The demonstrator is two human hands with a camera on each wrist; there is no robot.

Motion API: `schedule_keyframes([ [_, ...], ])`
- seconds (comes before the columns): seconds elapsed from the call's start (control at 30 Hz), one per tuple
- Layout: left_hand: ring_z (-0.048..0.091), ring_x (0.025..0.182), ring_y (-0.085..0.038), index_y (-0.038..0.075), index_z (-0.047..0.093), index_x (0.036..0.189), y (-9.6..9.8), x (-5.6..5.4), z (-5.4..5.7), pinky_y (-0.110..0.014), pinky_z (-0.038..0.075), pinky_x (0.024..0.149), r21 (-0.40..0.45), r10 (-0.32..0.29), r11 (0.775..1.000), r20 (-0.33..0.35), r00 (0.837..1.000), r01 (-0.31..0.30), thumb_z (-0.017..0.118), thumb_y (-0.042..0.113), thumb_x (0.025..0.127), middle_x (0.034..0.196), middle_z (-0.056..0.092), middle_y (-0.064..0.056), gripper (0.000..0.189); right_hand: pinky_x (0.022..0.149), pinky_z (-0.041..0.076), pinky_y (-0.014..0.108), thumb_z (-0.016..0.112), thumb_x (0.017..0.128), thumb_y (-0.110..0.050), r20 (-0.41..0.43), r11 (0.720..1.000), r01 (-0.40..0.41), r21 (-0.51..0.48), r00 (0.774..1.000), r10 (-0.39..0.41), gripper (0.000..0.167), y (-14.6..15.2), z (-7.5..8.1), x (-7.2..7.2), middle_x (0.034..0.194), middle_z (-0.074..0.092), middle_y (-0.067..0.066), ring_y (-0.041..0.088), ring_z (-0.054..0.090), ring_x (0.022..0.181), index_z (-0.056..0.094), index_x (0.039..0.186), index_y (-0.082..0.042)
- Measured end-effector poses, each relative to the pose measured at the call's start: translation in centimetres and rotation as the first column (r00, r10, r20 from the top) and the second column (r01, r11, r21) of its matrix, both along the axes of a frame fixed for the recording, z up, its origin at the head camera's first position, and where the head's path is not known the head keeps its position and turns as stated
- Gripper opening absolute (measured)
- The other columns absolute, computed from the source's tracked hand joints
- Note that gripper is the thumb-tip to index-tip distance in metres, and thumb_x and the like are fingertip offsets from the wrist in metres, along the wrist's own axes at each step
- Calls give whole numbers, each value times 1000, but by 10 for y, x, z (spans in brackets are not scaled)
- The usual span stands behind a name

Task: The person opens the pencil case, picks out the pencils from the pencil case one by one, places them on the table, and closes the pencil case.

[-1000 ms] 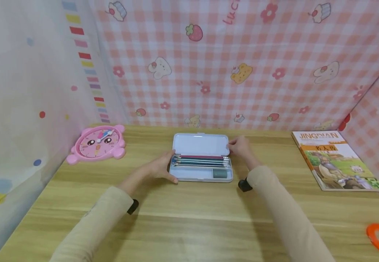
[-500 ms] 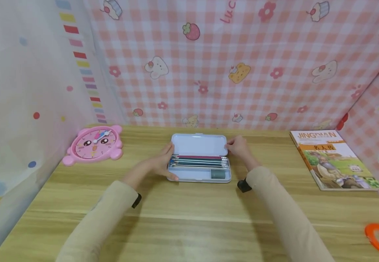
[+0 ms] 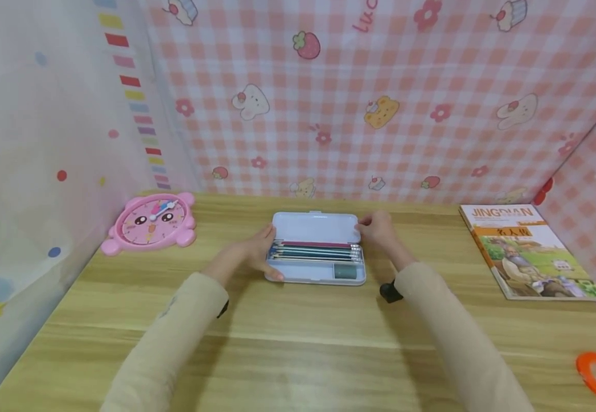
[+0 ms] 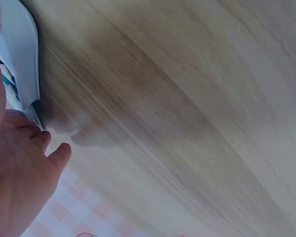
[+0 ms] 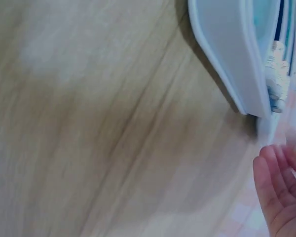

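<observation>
The wood-grain table spread beneath everything, with a book well off to my right. Ahead of me on it sat the white pencil case, its lid back. My left hand, part-spread, gripped the left end; my right hand, fingers drawn together, pinched the lid's right edge. Inside lay pencils and a grey-green block.

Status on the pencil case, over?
Left hand against pencil case, left end; right hand pinching lid, right edge. Case open, pencils inside. Nothing seen blocking lid.
</observation>
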State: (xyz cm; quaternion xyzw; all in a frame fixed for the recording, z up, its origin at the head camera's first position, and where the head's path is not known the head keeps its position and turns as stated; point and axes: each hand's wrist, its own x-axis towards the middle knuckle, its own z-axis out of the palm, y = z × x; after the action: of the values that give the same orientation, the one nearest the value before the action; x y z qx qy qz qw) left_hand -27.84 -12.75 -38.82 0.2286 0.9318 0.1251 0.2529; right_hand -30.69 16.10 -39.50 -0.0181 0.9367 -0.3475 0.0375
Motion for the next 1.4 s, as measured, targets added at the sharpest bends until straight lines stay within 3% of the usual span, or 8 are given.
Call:
schedule_keyframes([
  [0.13, -6, 141, -34, -9, -7, 142, 2, 2, 2, -41, 4, 116, -18, 15, 1000, 22, 1000, -15, 73, 51, 69, 150, -11, -25, 124, 84, 51, 39, 62, 87, -16, -25, 981, -173, 90, 984, 176, 25, -1, 5, 8, 102, 67, 19, 27, 62, 94, 67, 103, 3],
  [0.23, -7, 141, -34, -9, -9, 142, 4, 3, 3, -41, 4, 116, -29, 15, 999, 36, 999, -14, 73, 50, 70, 150, -12, -26, 123, 82, 52, 39, 63, 86, -16, -67, 927, -337, 165, 934, 351, 23, -4, 7, 17, 97, 69, 16, 26, 64, 91, 69, 99, 1],
  [0.3, -7, 141, -35, -9, -9, 141, 4, 2, 3, -42, 4, 116, -28, 15, 1000, 40, 999, -14, 73, 49, 71, 150, -13, -26, 123, 80, 53, 38, 64, 85, -15, -98, 888, -403, 221, 897, 432, 19, -6, 7, 24, 93, 70, 13, 23, 64, 87, 70, 96, 0],
  [0.5, -7, 141, -36, -9, -10, 141, 1, -2, 1, -43, 5, 116, -27, 17, 1000, 48, 999, -16, 73, 51, 70, 149, -14, -26, 125, 75, 53, 35, 64, 83, -7, -161, 790, -485, 375, 805, 571, 14, -13, 6, 33, 88, 67, 11, 21, 63, 83, 70, 93, 0],
  [0.73, -6, 141, -35, -7, -10, 142, 0, -2, 1, -42, 6, 116, -32, 27, 999, 53, 998, -25, 72, 54, 69, 150, -13, -24, 125, 71, 51, 30, 62, 84, -7, -64, 707, -527, 471, 780, 623, 10, -19, 7, 30, 86, 61, 8, 16, 56, 75, 67, 91, -1],
  [1.03, -5, 142, -32, -5, -9, 143, 3, -1, 2, -41, 6, 116, -54, 39, 998, 55, 998, -36, 71, 55, 69, 151, -13, -22, 125, 62, 42, 25, 60, 84, -4, -26, 664, -548, 509, 762, 648, 3, -22, 12, 27, 78, 55, 6, 15, 47, 69, 61, 82, -3],
  [1.2, -5, 142, -32, -4, -9, 143, 3, -2, 0, -41, 7, 116, -48, 31, 998, 55, 998, -29, 71, 56, 68, 151, -13, -21, 125, 59, 36, 23, 60, 81, -1, -43, 640, -563, 523, 733, 679, 6, -20, 13, 27, 74, 53, 5, 15, 43, 66, 58, 76, -3],
  [1.4, -6, 142, -32, -5, -9, 143, 0, -2, -1, -41, 6, 116, -29, 29, 999, 49, 998, -27, 72, 54, 68, 151, -13, -22, 125, 59, 44, 27, 62, 74, 2, -143, 611, -522, 595, 680, 719, 4, -11, 18, 27, 74, 57, 8, 16, 49, 64, 60, 77, 0],
])
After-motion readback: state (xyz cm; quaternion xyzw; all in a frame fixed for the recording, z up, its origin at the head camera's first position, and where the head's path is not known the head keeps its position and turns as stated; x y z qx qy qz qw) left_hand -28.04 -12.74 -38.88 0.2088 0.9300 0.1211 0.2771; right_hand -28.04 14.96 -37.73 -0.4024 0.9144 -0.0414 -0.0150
